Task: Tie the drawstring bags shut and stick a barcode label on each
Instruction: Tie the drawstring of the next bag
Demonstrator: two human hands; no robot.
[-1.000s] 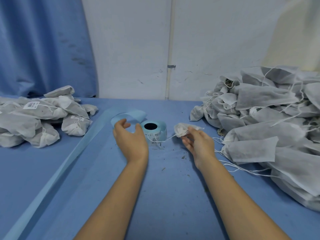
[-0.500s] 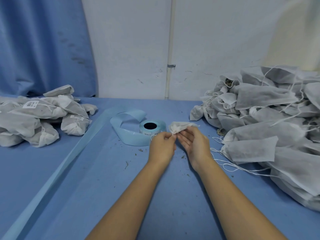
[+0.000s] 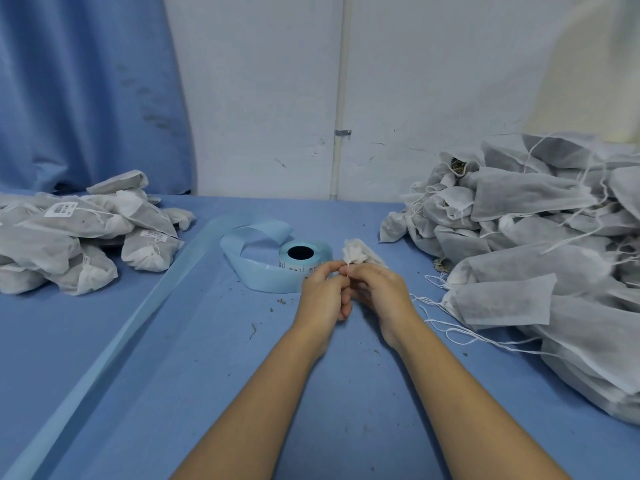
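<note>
- The left hand (image 3: 323,292) and right hand (image 3: 379,292) meet at the middle of the blue desk (image 3: 207,393), knuckles almost touching.
- Each hand's grip is narrow, with fingers curled and fingertips pinching the white drawstring (image 3: 346,265) between them.
- The small white drawstring bag (image 3: 358,252) sits just beyond the fingertips, its gathered neck pointing towards the hands.
- It lies just right of the label roll (image 3: 304,256).
- The roll is pale blue with a dark core, and printed labels show on its side.
- A blue backing strip (image 3: 138,317) loops left of the roll and runs to the near-left desk edge.
- A pile of tied bags (image 3: 86,244) lies far left, and a barcode label (image 3: 60,209) shows on one of them.
- A larger heap of bags (image 3: 536,237) with loose strings fills the right side.
- Dark crumbs (image 3: 252,330) dot the desk near the left wrist.
</note>
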